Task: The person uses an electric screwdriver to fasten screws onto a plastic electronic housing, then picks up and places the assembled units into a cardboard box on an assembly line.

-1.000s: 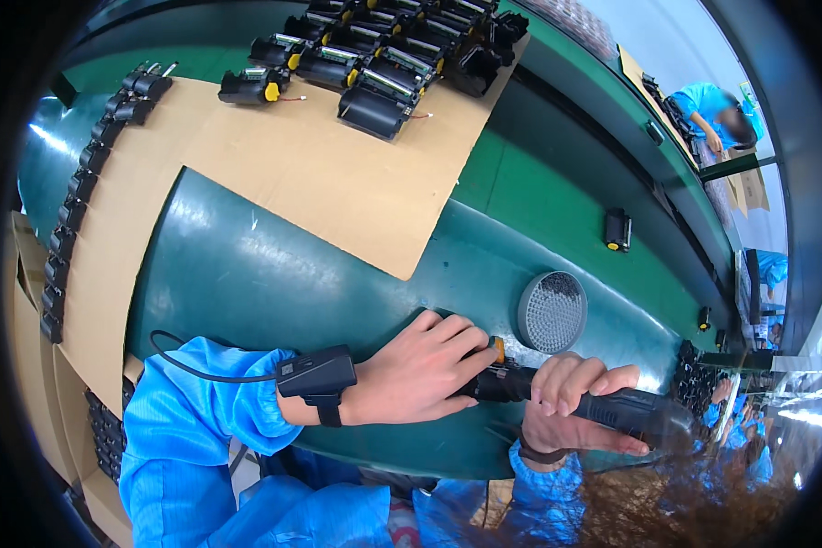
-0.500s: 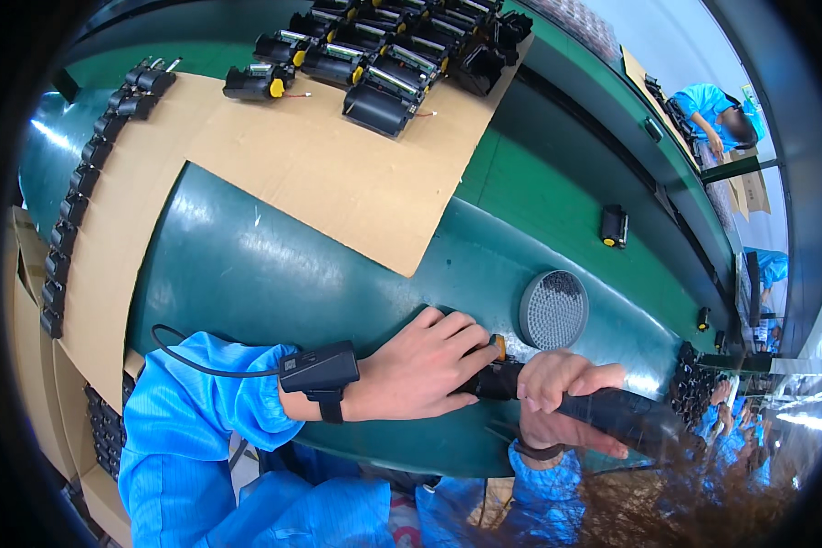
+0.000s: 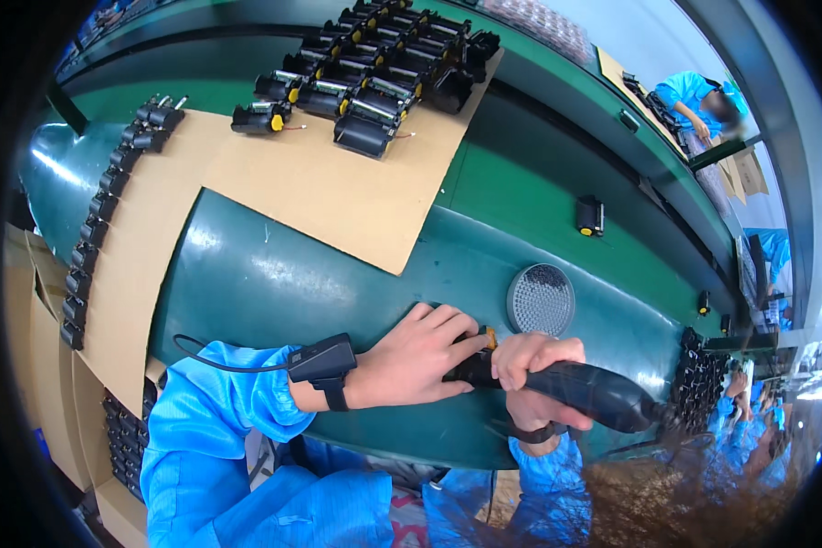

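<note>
On the green tabletop, my left hand (image 3: 420, 356) is curled over a small black plastic assembly (image 3: 470, 369), mostly hidden under the fingers, with an orange-yellow bit showing at its far side. My right hand (image 3: 532, 370) grips a long black electric screwdriver (image 3: 598, 395), lying nearly level with its rear end to the right. Its tip meets the assembly beside my left fingers, but the exact contact is covered by my hands. Just beyond my right hand is a round grey dish (image 3: 541, 300) with a dimpled bottom and small dark screws heaped at its far side.
Cardboard (image 3: 310, 205) covers the table's far left. Rows of black assemblies with yellow knobs (image 3: 365, 135) stand on it, and a line of black parts (image 3: 96, 219) runs down its left edge. One assembly (image 3: 590, 216) sits on the green strip beyond. Co-workers in blue (image 3: 694, 102) sit farther off.
The view has shifted slightly, so the table appears turned. My right hand and the screwdriver have come a little closer to my left hand; both hands keep their holds.
</note>
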A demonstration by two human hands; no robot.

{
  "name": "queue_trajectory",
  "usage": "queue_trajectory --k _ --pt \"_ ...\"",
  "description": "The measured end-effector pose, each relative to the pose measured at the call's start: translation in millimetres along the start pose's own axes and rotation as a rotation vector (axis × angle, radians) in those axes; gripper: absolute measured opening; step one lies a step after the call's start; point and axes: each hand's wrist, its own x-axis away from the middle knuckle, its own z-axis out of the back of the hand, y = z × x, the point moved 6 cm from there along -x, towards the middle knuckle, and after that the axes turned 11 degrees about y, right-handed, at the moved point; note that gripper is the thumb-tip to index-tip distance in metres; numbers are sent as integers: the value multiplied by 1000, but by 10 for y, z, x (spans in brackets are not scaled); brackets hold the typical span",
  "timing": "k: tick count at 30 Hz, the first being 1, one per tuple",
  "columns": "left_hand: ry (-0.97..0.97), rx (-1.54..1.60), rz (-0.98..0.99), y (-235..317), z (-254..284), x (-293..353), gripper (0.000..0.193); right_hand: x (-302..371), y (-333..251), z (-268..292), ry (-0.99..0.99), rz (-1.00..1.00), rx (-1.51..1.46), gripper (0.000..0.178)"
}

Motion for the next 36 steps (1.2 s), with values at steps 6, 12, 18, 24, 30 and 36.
queue_trajectory --k 6,12,18,24,30,36 --pt "-6 13 23 63 45 -44 61 -56 -224 -20 109 87 -15 88" --pt "-15 35 61 92 140 -60 59 -434 -724 664 358 88 -167 83" --pt "26 238 159 203 740 54 60 -224 -595 1306 552 78 -135 76" --pt "59 -500 423 54 1811 721 56 -208 -625 1238 491 14 -155 72" --pt "-144 -404 347 60 1397 974 54 -206 -588 1248 460 36 -96 68" --pt "124 -383 342 -195 2124 960 49 -105 -543 1476 588 48 -103 67"
